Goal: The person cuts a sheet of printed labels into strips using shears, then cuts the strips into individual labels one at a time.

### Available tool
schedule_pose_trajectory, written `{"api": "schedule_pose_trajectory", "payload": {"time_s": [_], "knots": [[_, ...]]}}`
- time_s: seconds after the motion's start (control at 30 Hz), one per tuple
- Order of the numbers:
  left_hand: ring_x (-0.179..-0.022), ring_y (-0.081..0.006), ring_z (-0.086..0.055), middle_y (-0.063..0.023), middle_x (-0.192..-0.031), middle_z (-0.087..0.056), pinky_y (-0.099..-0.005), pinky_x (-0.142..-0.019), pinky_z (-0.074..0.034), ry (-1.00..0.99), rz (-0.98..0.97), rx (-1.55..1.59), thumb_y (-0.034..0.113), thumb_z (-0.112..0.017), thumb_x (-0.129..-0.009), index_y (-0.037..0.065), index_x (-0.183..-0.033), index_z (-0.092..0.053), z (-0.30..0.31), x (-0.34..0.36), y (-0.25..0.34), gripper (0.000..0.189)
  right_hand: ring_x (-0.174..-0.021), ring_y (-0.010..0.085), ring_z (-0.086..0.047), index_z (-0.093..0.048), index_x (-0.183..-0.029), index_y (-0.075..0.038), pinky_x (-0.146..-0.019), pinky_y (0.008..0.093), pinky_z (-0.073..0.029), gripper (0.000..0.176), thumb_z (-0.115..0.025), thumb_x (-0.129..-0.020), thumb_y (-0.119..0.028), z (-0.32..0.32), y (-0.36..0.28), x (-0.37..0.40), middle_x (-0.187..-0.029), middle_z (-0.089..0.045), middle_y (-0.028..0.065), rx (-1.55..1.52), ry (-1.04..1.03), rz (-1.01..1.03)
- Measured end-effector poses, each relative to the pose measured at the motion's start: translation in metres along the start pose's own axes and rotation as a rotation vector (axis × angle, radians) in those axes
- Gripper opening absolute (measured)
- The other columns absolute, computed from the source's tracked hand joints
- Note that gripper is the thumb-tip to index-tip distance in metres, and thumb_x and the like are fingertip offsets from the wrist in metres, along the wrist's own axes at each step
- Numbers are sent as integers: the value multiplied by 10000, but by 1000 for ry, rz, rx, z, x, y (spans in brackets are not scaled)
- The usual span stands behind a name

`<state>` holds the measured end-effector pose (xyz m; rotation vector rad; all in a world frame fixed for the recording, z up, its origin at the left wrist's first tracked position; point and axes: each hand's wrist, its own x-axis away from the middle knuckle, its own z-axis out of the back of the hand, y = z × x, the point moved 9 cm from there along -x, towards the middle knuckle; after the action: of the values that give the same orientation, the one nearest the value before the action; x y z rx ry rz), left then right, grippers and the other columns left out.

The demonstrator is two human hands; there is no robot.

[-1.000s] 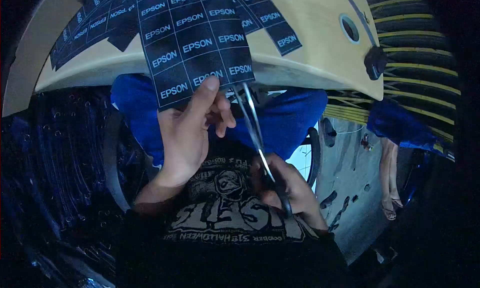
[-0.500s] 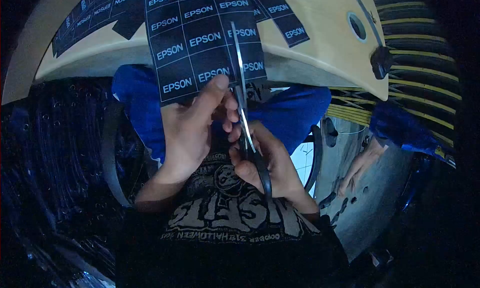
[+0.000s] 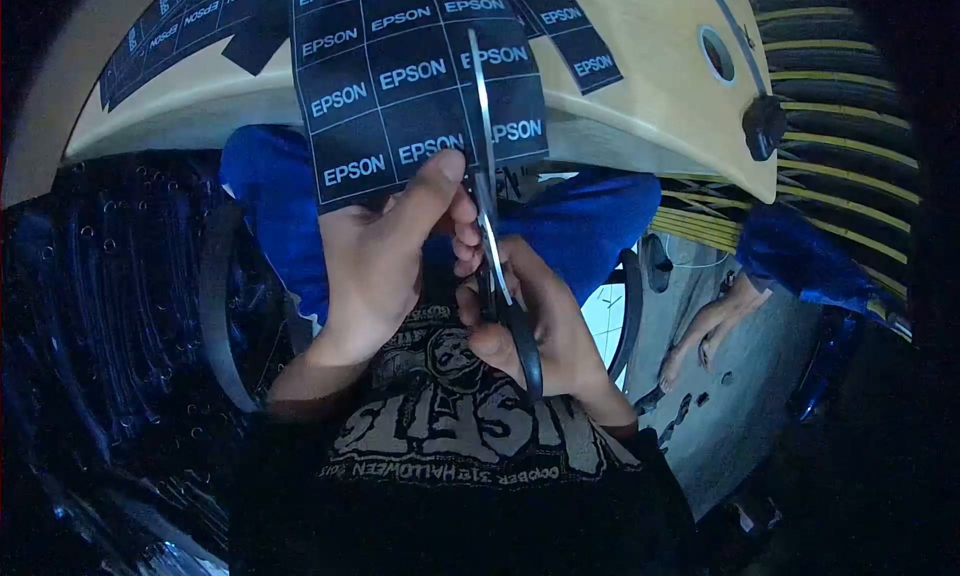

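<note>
My left hand [image 3: 385, 261] pinches the near edge of a black sheet [image 3: 345, 61] printed with rows of white EPSON labels and thin grid lines. The thumb lies on top and the fingers curl beneath. In my right hand [image 3: 545, 321] are scissors [image 3: 483, 106] with black handles and long shiny blades. One blade lies over the sheet, pointing away from me, along a line between the last two label columns. The lower blade is mostly hidden under the sheet. To the right of the blade, the strip of labels stands slightly apart.
More EPSON-printed pieces [image 3: 200, 21] lie on the pale table [image 3: 640, 66], which has a round hole at its right. Beyond its edge are black slats with yellow edges [image 3: 840, 106]. Another person's foot [image 3: 705, 331] is on the floor at right. Dark glossy strips with rings [image 3: 110, 306] hang at left.
The strip right of the scissors has swung slightly outward, widening the gap near the blades. The scissors' tip has shifted a little away from me. At right, the other person's foot has moved.
</note>
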<state>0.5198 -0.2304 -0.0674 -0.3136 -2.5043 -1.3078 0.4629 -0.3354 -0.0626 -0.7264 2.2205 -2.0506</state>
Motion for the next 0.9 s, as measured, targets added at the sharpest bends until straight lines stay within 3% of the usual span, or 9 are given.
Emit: {"api": "schedule_pose_trajectory", "payload": {"time_s": [0.13, 0.33, 0.57, 0.67, 0.9], "knots": [[-516, -111, -552, -52, -639, -579, -219, -454, -435, -20, -34, 0, 88, -589, -850, -15, -821, -593, -1, 0, 2, 107, -710, 118, -523, -441, -1121, -33, -634, 269, -444, 563, -756, -712, -257, 1, 5, -1, -824, -532, 45, 72, -27, -21], [-522, -114, -562, -54, -634, -583, -221, -457, -439, -21, -26, -12, 78, -589, -847, -20, -827, -601, -1, -1, 2, 101, -670, 113, -505, -436, -1122, -36, -600, 265, -424, 576, -755, -712, -286, 1, 4, -2, -742, -508, 32, 119, -15, -25], [-513, -115, -559, -56, -630, -580, -221, -458, -441, -29, -62, -1, 77, -593, -846, -20, -820, -599, 0, -2, 5, 100, -678, 118, -500, -436, -1133, -33, -604, 267, -425, 581, -754, -716, -285, 1, 0, -3, -777, -510, 43, 159, 13, -41], [-510, -115, -557, -59, -631, -579, -220, -456, -440, -22, -45, -60, 65, -596, -842, -26, -814, -596, 1, -2, 3, 95, -688, 122, -501, -439, -1136, -28, -615, 267, -425, 589, -756, -714, -288, 2, -7, -5, -790, -509, 46, 131, 18, 55], [-491, -114, -553, -58, -613, -577, -222, -450, -437, -34, -79, -60, 44, -593, -835, -31, -803, -598, 1, -3, 6, 82, -696, 121, -504, -442, -1130, -20, -618, 266, -426, 590, -755, -715, -300, 4, 2, -3, -791, -504, 46, 131, -7, -63]]}}
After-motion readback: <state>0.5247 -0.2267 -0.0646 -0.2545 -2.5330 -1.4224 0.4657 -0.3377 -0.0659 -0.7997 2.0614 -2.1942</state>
